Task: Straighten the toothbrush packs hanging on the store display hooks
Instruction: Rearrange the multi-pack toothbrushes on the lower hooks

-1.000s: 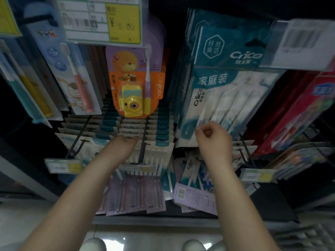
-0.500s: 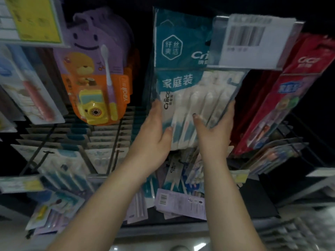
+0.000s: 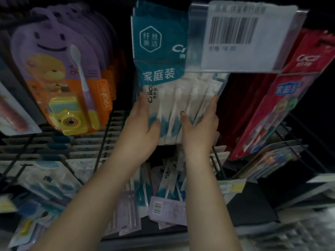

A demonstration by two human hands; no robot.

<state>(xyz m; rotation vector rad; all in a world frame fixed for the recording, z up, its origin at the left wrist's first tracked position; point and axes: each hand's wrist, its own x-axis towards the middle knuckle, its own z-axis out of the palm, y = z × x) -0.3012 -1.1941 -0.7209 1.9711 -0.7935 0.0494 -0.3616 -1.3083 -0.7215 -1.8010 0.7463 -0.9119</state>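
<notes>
Now both hands have come up from the lower hooks: left hand [image 3: 140,127] and right hand [image 3: 200,124] clasp the teal toothbrush pack stack [image 3: 168,84] at its lower edges, thumbs in front, squaring it beneath the price tag holder [image 3: 241,37]; straightening looks underway.

Family toothbrush packs [image 3: 163,73] hang centre, stacked front to back. L hand [image 3: 143,127] on stack's left edge, R hand [image 3: 199,124] on right edge, thumbs across front pack. Barcode tag [image 3: 241,37] in front of stack's upper right. Kids' brush packs [image 3: 59,78] to left; Cici packs [image 3: 282,98] to right. Lower hook rows [image 3: 76,151] below.
</notes>
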